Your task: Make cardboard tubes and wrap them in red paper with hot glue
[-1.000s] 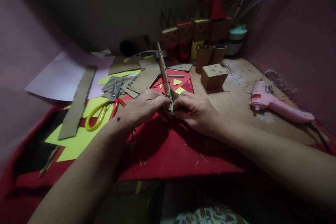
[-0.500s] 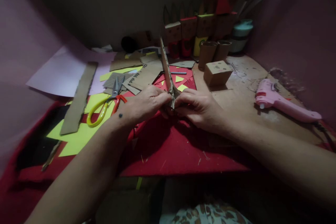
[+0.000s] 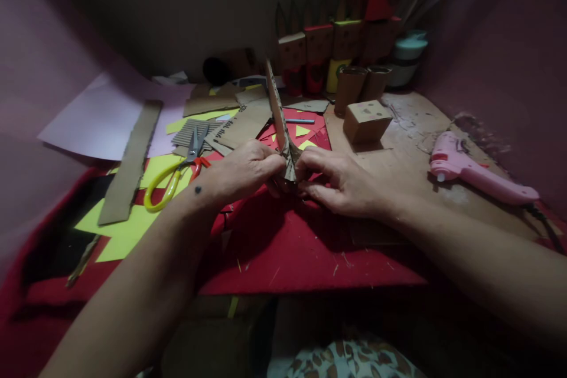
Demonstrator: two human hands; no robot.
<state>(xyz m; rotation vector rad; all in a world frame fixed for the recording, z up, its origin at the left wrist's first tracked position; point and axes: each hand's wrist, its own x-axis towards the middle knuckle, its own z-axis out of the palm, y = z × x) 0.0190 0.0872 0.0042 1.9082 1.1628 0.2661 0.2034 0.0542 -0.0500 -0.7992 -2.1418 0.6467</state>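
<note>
A piece of cardboard [image 3: 277, 103] stands on edge in front of me, its near end splitting into peeled, crumpled layers. My left hand [image 3: 253, 170] pinches that near end from the left, fingers closed. From the right, my right hand [image 3: 331, 180] grips the peeled layer, fingers curled, the tips partly hidden. Beside my left wrist lie scissors [image 3: 170, 183] with yellow and red handles, blades pointing away. A small cardboard box [image 3: 367, 122] with dots drawn on top sits beyond my right hand.
A pink glue gun [image 3: 478, 171] lies at the right. On the left are a cardboard strip [image 3: 130, 165], yellow paper [image 3: 117, 227] and a white sheet [image 3: 97, 121]. Cardboard tubes [image 3: 349, 91] and box-headed figures [image 3: 292, 62] stand at the back. Red cloth [image 3: 310, 254] covers the near edge.
The layers at the cardboard's near end have spread slightly wider between my hands. The upright cardboard has tilted a little left. Both hands keep their grip.
</note>
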